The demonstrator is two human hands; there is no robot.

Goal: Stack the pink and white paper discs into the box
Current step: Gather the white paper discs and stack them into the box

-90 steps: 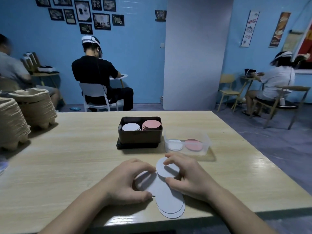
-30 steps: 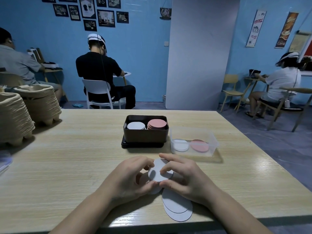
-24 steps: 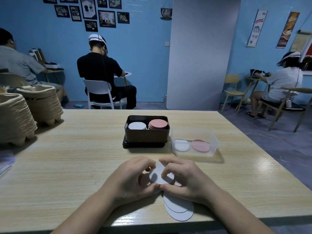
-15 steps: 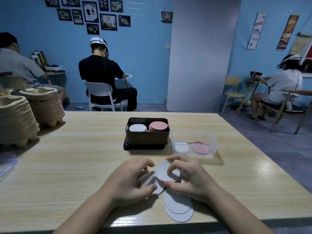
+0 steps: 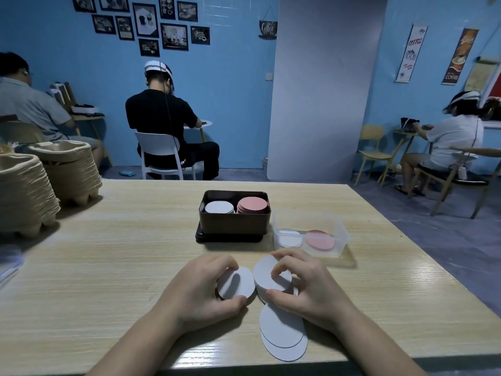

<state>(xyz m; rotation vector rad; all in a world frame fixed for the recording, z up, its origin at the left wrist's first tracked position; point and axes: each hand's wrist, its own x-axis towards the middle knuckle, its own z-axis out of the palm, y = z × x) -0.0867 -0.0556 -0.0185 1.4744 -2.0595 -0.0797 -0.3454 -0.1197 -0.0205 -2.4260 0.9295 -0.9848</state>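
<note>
My left hand [image 5: 202, 289] grips a small stack of white paper discs [image 5: 236, 283], tilted up off the table. My right hand [image 5: 303, 287] pinches another white disc [image 5: 264, 272] just right of it, over more white discs [image 5: 282, 335] lying flat near the table's front edge. Behind the hands stands a dark box [image 5: 234, 218] with a white disc stack [image 5: 219, 207] on its left and a pink disc stack [image 5: 252, 204] on its right. A clear plastic box [image 5: 310, 233] to the right holds a white disc [image 5: 290, 238] and a pink disc [image 5: 320, 239].
Stacks of beige pulp trays [image 5: 35, 183] stand at the table's [image 5: 108, 267] far left. Three people sit at small tables along the blue wall behind. A chair stands beyond the table's right side.
The discs held between both hands have separated: my left hand now holds its own stack to the left, and my right hand holds a disc apart from it.
</note>
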